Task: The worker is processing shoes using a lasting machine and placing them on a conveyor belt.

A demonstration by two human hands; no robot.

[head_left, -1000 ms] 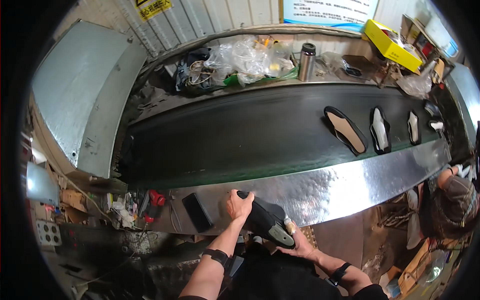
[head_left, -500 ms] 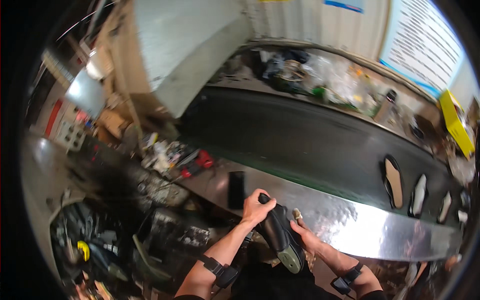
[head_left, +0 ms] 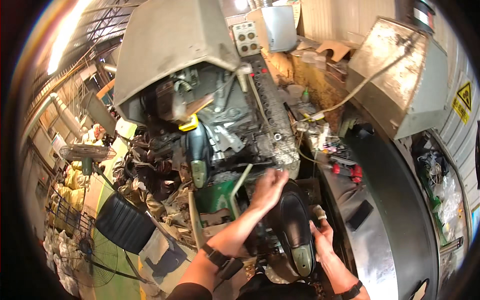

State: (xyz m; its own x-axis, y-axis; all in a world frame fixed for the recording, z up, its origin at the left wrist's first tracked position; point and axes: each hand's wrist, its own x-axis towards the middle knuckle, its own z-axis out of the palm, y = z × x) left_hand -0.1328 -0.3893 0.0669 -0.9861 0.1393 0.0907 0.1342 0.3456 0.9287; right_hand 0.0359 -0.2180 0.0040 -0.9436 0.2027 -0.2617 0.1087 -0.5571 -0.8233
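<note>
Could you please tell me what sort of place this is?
Probably a shoe factory: a black shoe upper on a green last, another lasted shoe at the hooded machine, and a dark conveyor belt.

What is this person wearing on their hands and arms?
The left hand and right hand show no gloves. Each forearm carries a black strap, on the left and on the right. A black sleeve shows on the left arm; the right sleeve is out of view.
</note>
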